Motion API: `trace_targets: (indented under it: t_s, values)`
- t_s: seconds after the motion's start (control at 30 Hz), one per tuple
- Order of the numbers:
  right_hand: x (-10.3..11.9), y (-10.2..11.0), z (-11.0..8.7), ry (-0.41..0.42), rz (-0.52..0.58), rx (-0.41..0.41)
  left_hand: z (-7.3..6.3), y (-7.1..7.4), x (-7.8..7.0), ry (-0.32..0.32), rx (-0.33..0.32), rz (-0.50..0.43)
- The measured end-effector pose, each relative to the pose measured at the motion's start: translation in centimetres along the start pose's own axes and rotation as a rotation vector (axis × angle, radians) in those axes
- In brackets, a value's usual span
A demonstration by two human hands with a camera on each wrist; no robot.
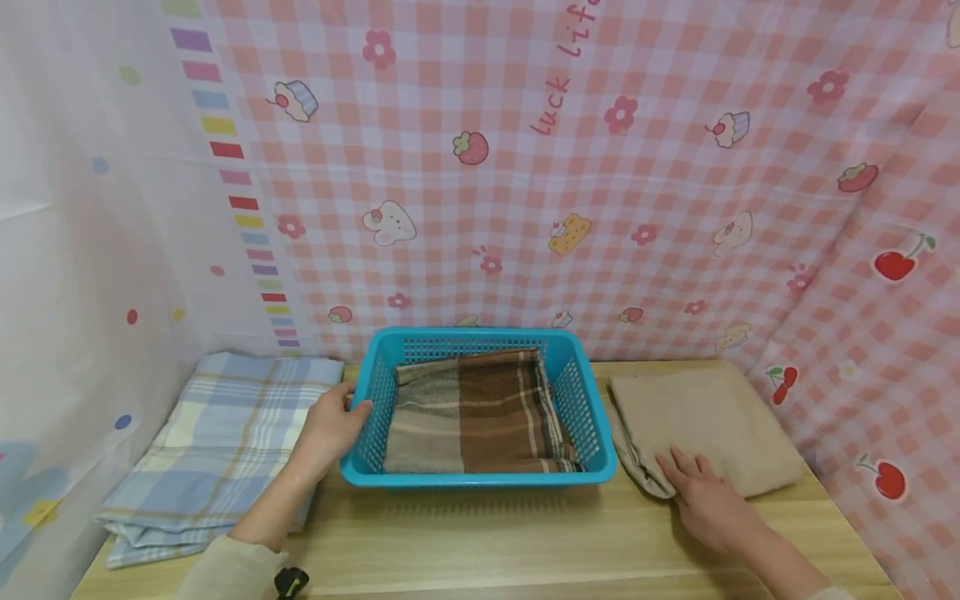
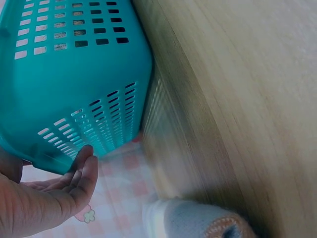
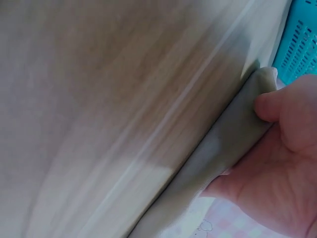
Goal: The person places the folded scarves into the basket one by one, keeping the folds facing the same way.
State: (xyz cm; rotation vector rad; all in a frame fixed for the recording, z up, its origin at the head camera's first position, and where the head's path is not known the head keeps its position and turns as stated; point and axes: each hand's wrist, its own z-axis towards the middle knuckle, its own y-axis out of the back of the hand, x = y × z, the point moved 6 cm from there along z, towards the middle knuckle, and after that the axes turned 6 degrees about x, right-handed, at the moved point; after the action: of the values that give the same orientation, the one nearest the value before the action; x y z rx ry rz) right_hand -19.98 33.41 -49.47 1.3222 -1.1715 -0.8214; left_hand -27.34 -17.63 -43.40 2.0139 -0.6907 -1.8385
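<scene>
Near the middle of the table is a blue plastic basket (image 1: 480, 480) with a brown-and-grey plaid cloth (image 1: 495, 412) folded inside. My left hand (image 1: 336, 425) grips the basket's left rim, thumb over the edge and fingers outside against the wall, as the left wrist view shows around the hand (image 2: 54, 198). To the right of the basket lies a folded beige cloth (image 1: 697, 417). My right hand (image 1: 708, 504) rests on its near side with fingers spread on top; in the right wrist view the thumb of that hand (image 3: 277, 163) touches the cloth's front edge.
A folded blue-and-white plaid cloth (image 1: 217, 442) lies left of the basket, under my left forearm. The wooden table (image 1: 480, 542) meets a pink checked curtain (image 1: 480, 208) at the back and on the right.
</scene>
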Motion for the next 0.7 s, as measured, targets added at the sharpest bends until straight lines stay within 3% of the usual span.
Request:
trace_targets:
  t_s: [0.47, 0.7]
  values:
    - [1.2, -0.3, -2.0, 0.032, -0.020, -0.101, 0.0, 0.0, -0.1, -0.004, 0.011, 0.016]
    - [1.6, -0.5, -2.8, 0.002, 0.001, -0.070, -0.1, 0.0, -0.2, -0.004, 0.011, 0.017]
